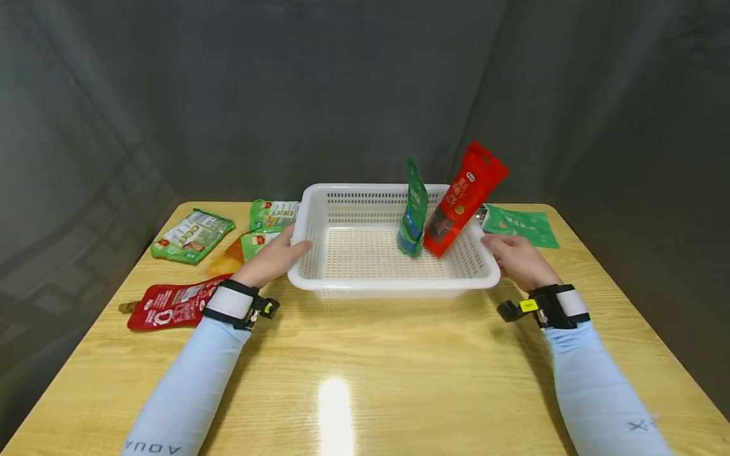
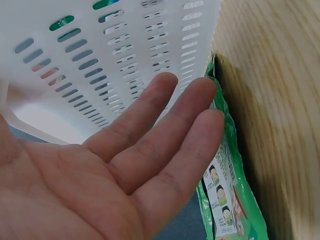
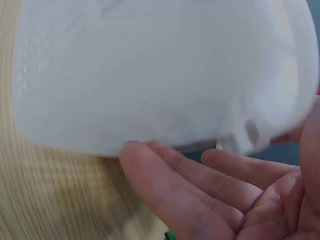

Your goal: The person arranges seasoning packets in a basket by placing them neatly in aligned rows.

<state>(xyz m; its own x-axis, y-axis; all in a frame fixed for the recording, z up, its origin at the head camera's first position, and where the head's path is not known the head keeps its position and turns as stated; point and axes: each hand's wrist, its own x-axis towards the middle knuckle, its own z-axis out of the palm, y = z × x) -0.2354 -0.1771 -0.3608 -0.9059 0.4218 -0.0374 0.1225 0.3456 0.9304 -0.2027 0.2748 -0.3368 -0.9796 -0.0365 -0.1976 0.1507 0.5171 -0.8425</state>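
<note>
A white plastic basket (image 1: 388, 285) with slotted walls is held between both hands at the back of the table. My left hand (image 1: 277, 254) grips its left end, thumb over the rim, with the other fingers along the outer wall in the left wrist view. At the right end, my right hand (image 1: 516, 258) holds the rim, its fingers reaching beneath the basket in the right wrist view. Inside, toward the right, a green pouch (image 1: 414, 212) stands upright. Beside it a red packet (image 1: 464, 199) leans rightward over the basket's edge.
Left of the basket lie green-and-white packets (image 1: 194, 235), partly overlapping an orange pouch (image 1: 226, 256). A red spouted pouch (image 1: 171, 307) lies by the left wrist. Another green packet (image 1: 521, 225) lies behind the right hand. A dark curtain (image 1: 353, 95) surrounds the wooden table (image 1: 410, 373).
</note>
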